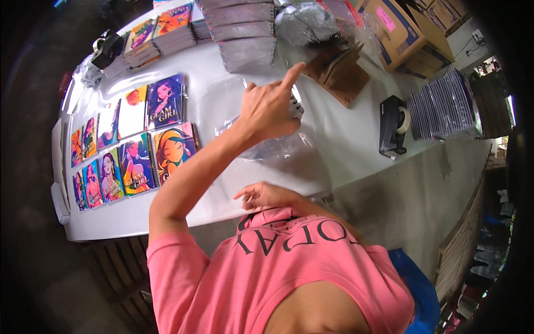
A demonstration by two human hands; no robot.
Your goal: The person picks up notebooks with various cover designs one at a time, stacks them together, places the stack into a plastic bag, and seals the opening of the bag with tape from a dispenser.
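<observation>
My left hand reaches over the middle of the white table, one finger stretched away and the others curled under. Dark spiral coils show at its right side, and clear plastic wrap spreads beneath and around it. What the curled fingers grip is hidden by the hand itself. Close to my body, at the near table edge, my right hand is loosely bent with its fingers apart and nothing visible in them. Left of my left hand lie two rows of colourful spiral notebooks with illustrated covers.
Tall plastic-wrapped notebook stacks stand at the back, beside crumpled clear plastic. A brown wooden holder, a black tape dispenser, another notebook stack and a cardboard box occupy the right. A second dispenser sits back left.
</observation>
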